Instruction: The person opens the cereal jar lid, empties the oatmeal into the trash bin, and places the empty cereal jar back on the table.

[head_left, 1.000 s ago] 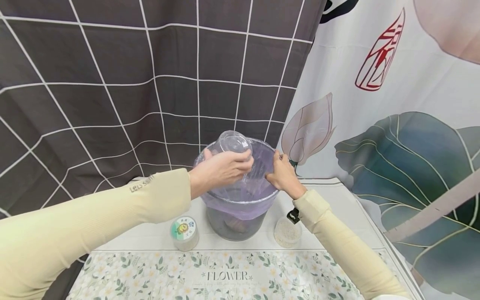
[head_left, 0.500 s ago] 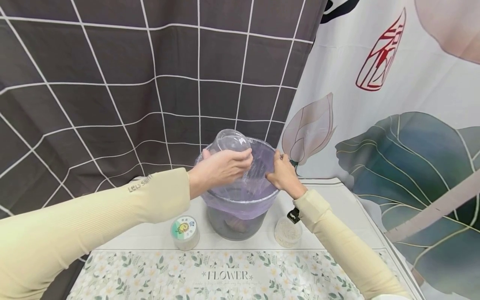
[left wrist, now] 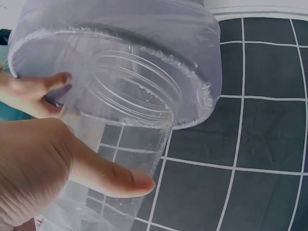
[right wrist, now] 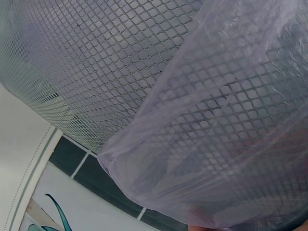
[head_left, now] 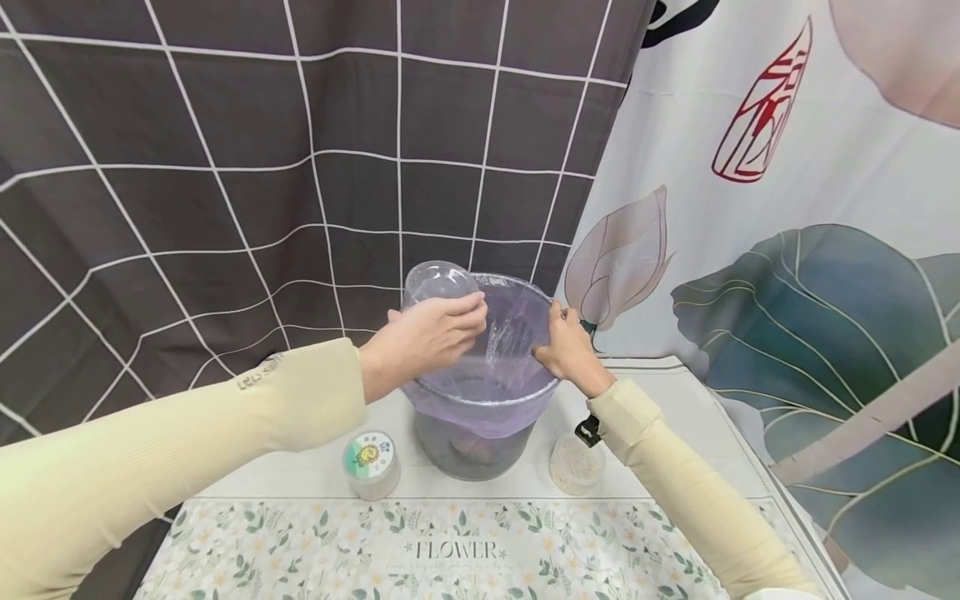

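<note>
My left hand (head_left: 431,337) grips a clear plastic jar (head_left: 438,279) tilted over the left side of a mesh trash bin (head_left: 453,454). The left wrist view shows the thumb along the jar's side, and the jar's threaded open mouth (left wrist: 137,91) pointing into the bin. Its see-through walls show no contents that I can make out. A thin purple bin liner (head_left: 517,342) covers the bin's inside and folds over its rim. My right hand (head_left: 567,350) holds the bin's right rim over the liner; close up, the liner (right wrist: 159,159) hangs outside the wire mesh (right wrist: 110,62).
Left of the bin stands a round tub (head_left: 371,467) with a green and white lid. To its right is a clear tub (head_left: 576,465) of pale grains. A floral mat (head_left: 300,550) lies in front. A dark checked curtain (head_left: 345,200) hangs close behind.
My left hand has shifted a little to the left with the jar, from over the bin's middle-left towards its left rim. My right hand has stayed on the rim.
</note>
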Action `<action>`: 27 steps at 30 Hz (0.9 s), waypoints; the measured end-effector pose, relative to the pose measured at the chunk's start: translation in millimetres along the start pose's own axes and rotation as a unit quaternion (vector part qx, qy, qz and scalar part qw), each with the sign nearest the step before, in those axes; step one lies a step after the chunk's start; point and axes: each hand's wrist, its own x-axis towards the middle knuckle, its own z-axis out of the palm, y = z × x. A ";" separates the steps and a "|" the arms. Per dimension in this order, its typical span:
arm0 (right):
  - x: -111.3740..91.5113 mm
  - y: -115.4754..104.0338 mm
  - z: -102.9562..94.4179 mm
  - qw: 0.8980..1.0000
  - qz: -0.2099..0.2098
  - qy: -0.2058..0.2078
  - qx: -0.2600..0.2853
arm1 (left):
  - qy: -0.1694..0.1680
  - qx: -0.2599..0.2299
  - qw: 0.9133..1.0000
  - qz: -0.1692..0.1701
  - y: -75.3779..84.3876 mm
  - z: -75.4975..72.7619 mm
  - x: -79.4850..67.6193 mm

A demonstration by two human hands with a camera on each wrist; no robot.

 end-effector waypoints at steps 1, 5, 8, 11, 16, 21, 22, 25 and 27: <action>-0.1 -0.2 -0.4 1.000 0.001 -0.001 0.003 | -0.005 -0.007 1.000 -0.005 -0.9 0.4 -0.7; -0.2 0.6 -0.2 1.000 0.007 -0.008 0.007 | 0.002 -0.041 0.998 -0.044 -7.9 0.8 -3.4; 0.2 1.0 0.7 1.000 0.009 -0.010 0.007 | 0.032 -0.064 0.994 -0.083 -12.7 0.9 -5.5; 0.4 0.5 0.9 1.000 0.010 -0.008 0.007 | 0.062 -0.086 0.988 -0.115 -13.6 2.8 -7.1; 0.0 0.9 -0.4 1.000 0.007 -0.003 0.010 | 0.088 -0.120 0.978 -0.147 -9.3 7.0 -8.5; 0.2 1.0 0.1 1.000 0.004 -0.003 0.007 | 0.101 -0.142 0.971 -0.165 -1.9 10.7 -10.3; 0.2 1.0 0.4 1.000 0.004 -0.003 0.007 | 0.099 -0.145 0.970 -0.168 -0.3 11.4 -10.8; 0.2 0.5 1.0 1.000 0.004 -0.002 0.004 | 0.094 -0.153 0.969 -0.172 4.4 12.4 -11.7; 0.1 0.6 1.2 1.000 0.003 0.000 0.003 | 0.099 -0.156 0.967 -0.175 7.6 12.7 -11.6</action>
